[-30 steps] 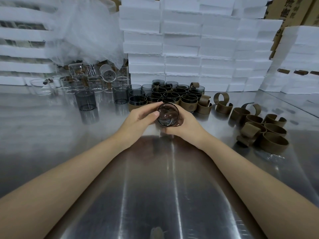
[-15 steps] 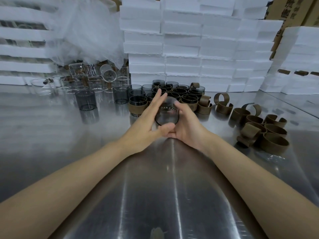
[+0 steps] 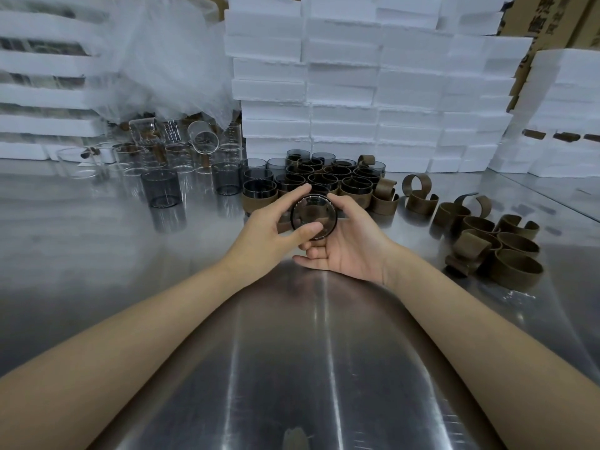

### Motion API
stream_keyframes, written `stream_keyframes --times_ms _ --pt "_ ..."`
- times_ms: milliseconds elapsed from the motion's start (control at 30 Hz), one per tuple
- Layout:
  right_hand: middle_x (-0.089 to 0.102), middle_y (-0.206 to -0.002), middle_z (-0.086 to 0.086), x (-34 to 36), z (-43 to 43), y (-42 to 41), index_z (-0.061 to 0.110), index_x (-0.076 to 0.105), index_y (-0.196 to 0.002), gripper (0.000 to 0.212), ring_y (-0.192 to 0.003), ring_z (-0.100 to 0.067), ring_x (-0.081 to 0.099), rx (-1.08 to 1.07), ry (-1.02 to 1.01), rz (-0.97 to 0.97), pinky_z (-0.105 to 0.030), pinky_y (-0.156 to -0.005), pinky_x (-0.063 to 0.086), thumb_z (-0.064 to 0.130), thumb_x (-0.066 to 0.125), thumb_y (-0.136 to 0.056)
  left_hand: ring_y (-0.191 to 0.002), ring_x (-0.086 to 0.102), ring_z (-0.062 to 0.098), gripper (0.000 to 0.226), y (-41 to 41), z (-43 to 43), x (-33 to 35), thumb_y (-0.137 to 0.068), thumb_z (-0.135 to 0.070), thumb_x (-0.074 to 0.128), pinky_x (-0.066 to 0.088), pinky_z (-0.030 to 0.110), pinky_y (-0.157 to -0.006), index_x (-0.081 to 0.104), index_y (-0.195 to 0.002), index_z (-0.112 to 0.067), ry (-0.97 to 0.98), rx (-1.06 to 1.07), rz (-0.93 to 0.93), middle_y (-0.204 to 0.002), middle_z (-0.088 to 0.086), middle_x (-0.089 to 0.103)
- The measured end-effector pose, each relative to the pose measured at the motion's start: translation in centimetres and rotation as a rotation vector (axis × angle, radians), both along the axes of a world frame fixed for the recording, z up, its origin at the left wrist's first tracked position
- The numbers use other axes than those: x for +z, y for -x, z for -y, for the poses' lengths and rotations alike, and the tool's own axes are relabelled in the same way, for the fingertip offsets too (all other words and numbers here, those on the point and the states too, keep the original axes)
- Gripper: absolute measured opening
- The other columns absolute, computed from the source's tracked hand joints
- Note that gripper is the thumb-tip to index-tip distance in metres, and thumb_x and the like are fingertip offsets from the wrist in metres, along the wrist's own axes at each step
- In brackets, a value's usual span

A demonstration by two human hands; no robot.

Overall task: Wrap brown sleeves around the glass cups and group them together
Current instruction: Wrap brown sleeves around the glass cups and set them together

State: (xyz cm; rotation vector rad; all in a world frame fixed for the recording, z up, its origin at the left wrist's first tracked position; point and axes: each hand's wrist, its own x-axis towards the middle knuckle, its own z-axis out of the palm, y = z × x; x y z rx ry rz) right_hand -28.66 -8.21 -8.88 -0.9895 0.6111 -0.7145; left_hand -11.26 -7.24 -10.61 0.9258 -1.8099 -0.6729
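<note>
At far left of the steel table point(image 3: 81, 254), clear glass cups point(image 3: 152, 154) are standing in a loose cluster below a crumpled plastic sheet point(image 3: 168, 60), one of them lying tilted on top of the others. Just right of these, two smoked glass cups point(image 3: 161, 188) are standing bare and apart from the rest. Farther right, a group of sleeved cups point(image 3: 328, 178) is sitting packed together against stacked white foam boxes point(image 3: 373, 92), each dark glass ringed by a brown band.

Centre: the left hand point(image 3: 266, 232) is gripping a smoked cup point(image 3: 313, 217) tipped on its side, its round end facing the camera, thumb pressing low on the near edge and fingers point(image 3: 293, 193) curling over the top. The right hand point(image 3: 349, 245) is cupping the same glass from below and behind, palm turned up, fingers closed around its far side. Brown sleeve material is showing through the glass; whether it is fully wrapped cannot be told. The cup is being held above the table, just in front of the sleeved group.

Right of the hands, loose brown sleeves point(image 3: 506, 251) are lying scattered and curled, some open-ended, some closed into rings.
</note>
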Motion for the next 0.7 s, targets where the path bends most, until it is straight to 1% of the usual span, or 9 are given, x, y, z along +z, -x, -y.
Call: stream_keyframes --times_ms 100,133,200,267,367,433,500,567,700 --pt "0.055 -0.076 -0.013 0.06 -0.01 -0.01 0.002 0.057 -0.111 0.059 -0.068 -0.02 0.057 0.017 -0.011 -0.013 -0.04 -0.081 0.056 0.055 0.037 -0.095 -0.116 0.058 -0.004 0.055 -0.03 -0.15 0.21 -0.089 -0.037 0.061 0.04 0.013 -0.101 0.049 -0.142 -0.026 -0.017 0.001 -0.02 -0.123 -0.018 0.064" --pt "0.055 -0.076 -0.013 0.09 -0.01 0.01 0.003 0.055 -0.113 0.058 -0.066 -0.02 0.058 0.022 -0.016 -0.018 -0.04 -0.081 0.056 0.055 0.036 -0.095 -0.119 0.057 0.0 0.055 -0.07 -0.24 0.26 -0.09 -0.04 0.056 0.04 0.013 -0.101 0.049 -0.142 -0.025 -0.016 0.005 -0.024 -0.126 -0.011 0.064" --pt "0.054 -0.073 -0.013 0.14 -0.02 0.11 0.003 0.055 -0.106 0.057 -0.057 -0.018 0.057 0.036 -0.031 -0.028 -0.04 -0.082 0.055 0.056 0.035 -0.096 -0.125 0.051 0.004 0.054 -0.16 -0.37 0.36 -0.092 -0.044 0.048 0.04 0.015 -0.101 0.051 -0.141 -0.024 0.002 0.018 -0.018 -0.133 -0.003 0.062" --pt "0.054 -0.067 -0.011 0.22 -0.07 0.16 0.005 0.056 -0.1 0.057 -0.05 -0.016 0.053 0.057 -0.043 -0.038 -0.039 -0.082 0.055 0.058 0.034 -0.096 -0.124 0.053 0.001 0.049 -0.18 -0.46 0.47 -0.095 -0.043 0.044 0.042 0.02 -0.103 0.052 -0.14 -0.023 0.016 0.029 -0.014 -0.134 -0.005 0.061" --pt "0.053 -0.066 -0.008 0.18 -0.02 0.18 0.006 0.052 -0.112 0.057 -0.049 -0.015 0.049 0.063 -0.047 -0.032 -0.038 -0.082 0.055 0.058 0.035 -0.096 -0.11 0.059 -0.003 0.041 -0.09 -0.35 0.4 -0.097 -0.032 0.055 0.044 0.016 -0.094 0.054 -0.136 -0.023 0.004 0.034 -0.021 -0.122 -0.014 0.065" --pt "0.054 -0.067 -0.008 0.08 0.02 0.18 0.005 0.051 -0.117 0.059 -0.05 -0.015 0.052 0.056 -0.057 -0.013 -0.038 -0.081 0.055 0.058 0.036 -0.096 -0.106 0.06 -0.007 0.047 -0.05 -0.24 0.22 -0.09 -0.026 0.068 0.042 0.01 -0.092 0.053 -0.135 -0.027 -0.011 0.023 -0.01 -0.114 -0.021 0.065" --pt "0.055 -0.066 -0.007 0.0 0.05 0.17 0.003 0.054 -0.116 0.061 -0.051 -0.015 0.056 0.046 -0.063 -0.002 -0.039 -0.08 0.056 0.058 0.038 -0.096 -0.109 0.059 -0.008 0.058 -0.02 -0.18 0.02 -0.084 -0.027 0.075 0.042 0.01 -0.096 0.051 -0.136 -0.03 -0.02 0.02 0.016 -0.114 -0.024 0.064" --pt "0.055 -0.066 -0.008 -0.01 0.06 0.14 0.002 0.054 -0.114 0.062 -0.052 -0.015 0.058 0.039 -0.058 -0.006 -0.039 -0.079 0.057 0.059 0.039 -0.095 -0.108 0.06 -0.007 0.06 0.02 -0.16 -0.08 -0.081 -0.029 0.078 0.044 0.012 -0.097 0.052 -0.134 -0.028 -0.01 0.036 0.014 -0.114 -0.022 0.065" --pt "0.057 -0.069 -0.01 0.01 0.04 0.0 0.004 0.058 -0.109 0.061 -0.055 -0.016 0.06 0.057 -0.027 -0.032 -0.04 -0.082 0.058 0.061 0.042 -0.093 -0.097 0.064 -0.005 0.045 0.08 -0.23 0.16 -0.082 -0.03 0.076 0.046 0.009 -0.085 0.06 -0.123 -0.021 0.049 0.116 -0.002 -0.102 -0.019 0.069"
